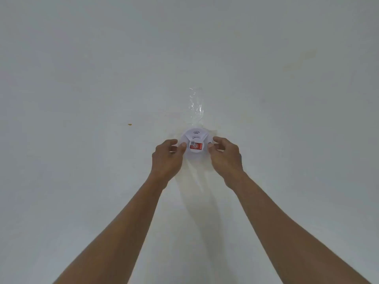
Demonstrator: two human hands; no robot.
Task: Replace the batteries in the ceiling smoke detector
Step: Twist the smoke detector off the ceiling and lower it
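A round white smoke detector (195,138) with a red label on its face sits against the white ceiling, in the middle of the head view. My left hand (167,157) grips its left rim with thumb and curled fingers. My right hand (225,155) grips its right rim the same way. Both arms reach up from the bottom of the frame. The detector's back and any battery compartment are hidden.
A strip of clear tape (195,105) runs along the ceiling (82,78) just beyond the detector. A small yellowish speck (129,124) marks the ceiling to the left. Yellowish stains surround the detector.
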